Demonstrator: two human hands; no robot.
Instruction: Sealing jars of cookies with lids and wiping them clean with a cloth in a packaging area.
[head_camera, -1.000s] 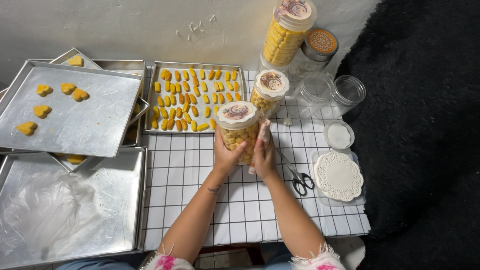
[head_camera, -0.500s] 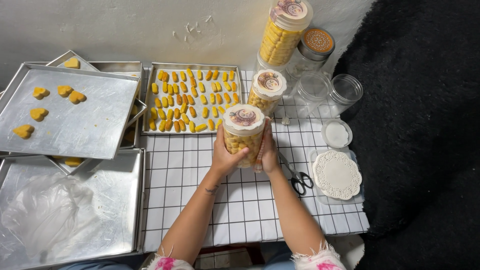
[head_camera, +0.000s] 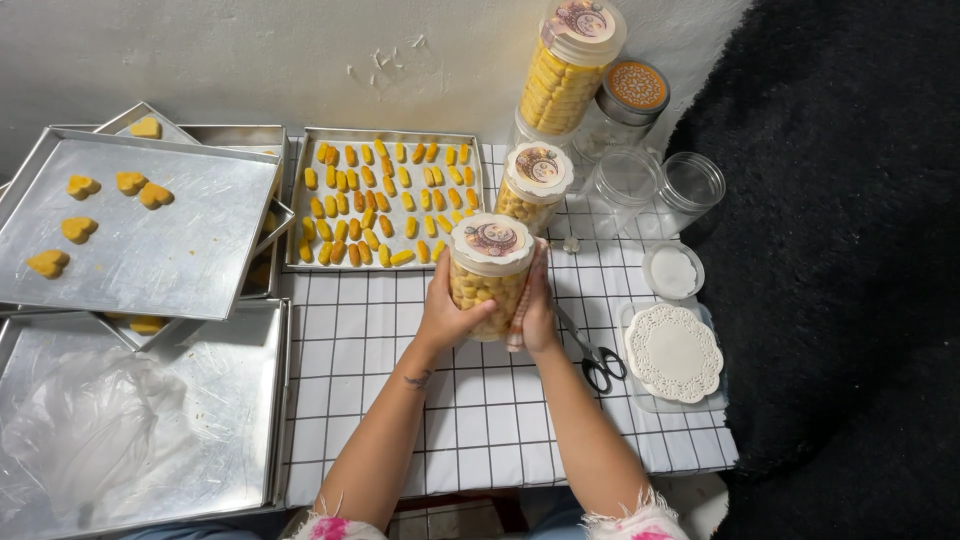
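Both my hands clasp a clear round jar (head_camera: 489, 272) filled with yellow cookies, its white lid bearing a round sticker. My left hand (head_camera: 447, 313) wraps its left side, and my right hand (head_camera: 537, 308) presses its right side. The jar stands upright over the white grid-pattern cloth (head_camera: 480, 420). Just behind it stands a second filled jar (head_camera: 533, 184) with the same lid. A baking tray (head_camera: 302, 205) of several rows of small yellow cookies lies behind my left hand.
Scissors (head_camera: 595, 355) lie right of my right hand. A white paper doily (head_camera: 673, 351) and a lid (head_camera: 672, 271) lie further right. Empty clear jars (head_camera: 689, 186) and tall filled jars (head_camera: 566, 70) stand at the back. Stacked trays (head_camera: 170, 260) with heart cookies sit left, black fabric (head_camera: 850, 270) right.
The jar in my hands has moved slightly toward me and lower, and my hands have stayed clasped around it.
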